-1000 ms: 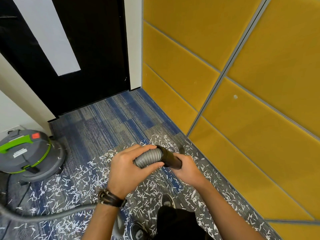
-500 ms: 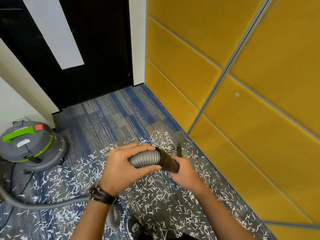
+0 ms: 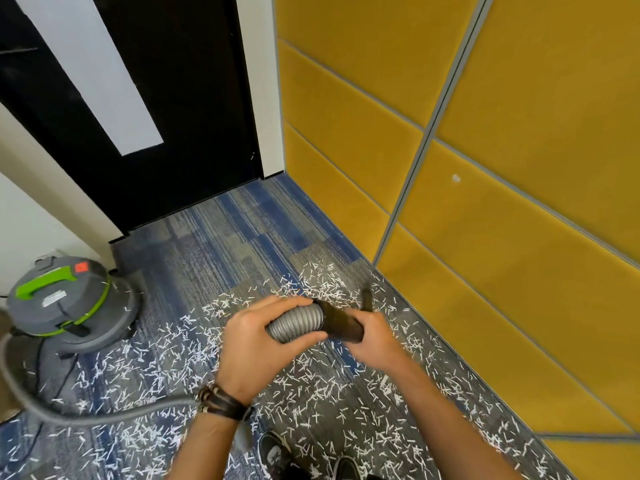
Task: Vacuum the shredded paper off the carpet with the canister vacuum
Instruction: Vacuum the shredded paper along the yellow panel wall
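My left hand (image 3: pixel 258 344) grips the ribbed grey vacuum hose (image 3: pixel 296 323) just behind its end. My right hand (image 3: pixel 372 336) holds the black nozzle tube (image 3: pixel 341 322) that joins the hose; the tube's tip (image 3: pixel 366 296) pokes out beyond my fingers toward the wall. The hose trails left in a loop (image 3: pixel 86 415) to the grey and green canister vacuum (image 3: pixel 64 303) standing by the doorframe. White shredded paper (image 3: pixel 166 368) is strewn over the blue and grey carpet (image 3: pixel 221 244) around and beneath my hands.
A black door (image 3: pixel 166 98) closes the far end. A yellow padded wall (image 3: pixel 485 202) runs along the right, close to my right hand. My shoes (image 3: pixel 277 455) show at the bottom edge. A dark cable (image 3: pixel 65 379) lies beside the canister.
My view has shifted so the hands and hose sit a little lower and farther right. Both hands keep the same grip on hose and tube.
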{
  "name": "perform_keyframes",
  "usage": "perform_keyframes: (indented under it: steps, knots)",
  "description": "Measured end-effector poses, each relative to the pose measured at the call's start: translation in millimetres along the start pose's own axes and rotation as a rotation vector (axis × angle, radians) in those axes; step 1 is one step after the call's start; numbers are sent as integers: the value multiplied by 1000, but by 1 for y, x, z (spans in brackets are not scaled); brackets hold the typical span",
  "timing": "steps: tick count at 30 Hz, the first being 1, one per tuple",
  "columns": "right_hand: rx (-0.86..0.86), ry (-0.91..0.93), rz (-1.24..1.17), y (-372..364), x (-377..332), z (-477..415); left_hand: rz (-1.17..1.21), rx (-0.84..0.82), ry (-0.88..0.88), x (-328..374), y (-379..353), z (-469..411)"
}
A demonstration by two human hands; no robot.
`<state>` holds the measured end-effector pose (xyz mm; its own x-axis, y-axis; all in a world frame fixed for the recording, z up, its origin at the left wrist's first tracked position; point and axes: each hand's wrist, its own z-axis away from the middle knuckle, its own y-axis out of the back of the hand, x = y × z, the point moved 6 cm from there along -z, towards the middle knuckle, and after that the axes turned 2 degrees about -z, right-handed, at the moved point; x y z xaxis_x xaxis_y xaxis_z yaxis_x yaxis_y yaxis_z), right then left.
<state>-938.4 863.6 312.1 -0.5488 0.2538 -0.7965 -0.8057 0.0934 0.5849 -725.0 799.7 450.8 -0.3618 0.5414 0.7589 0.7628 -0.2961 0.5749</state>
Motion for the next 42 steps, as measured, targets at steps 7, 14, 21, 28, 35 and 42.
perform_keyframes:
  steps: [7,14,21,28,35,42]
  knots:
    - [50,4,30,17,11,11,-12,36,26,17,-14,10]
    - [-36,2,80,29,24,-19,-71,-15,98,14,-38,1]
    - [-19,-21,26,35,36,-17,-36,-46,112,13,-55,-8]
    - [62,-74,-48,41,51,7,12,-99,46,24,-64,-16]
    - [98,-86,-70,46,49,24,34,-76,-13,41,-60,-14]
    - [88,0,-62,37,25,23,19,12,-56,52,-33,-11]
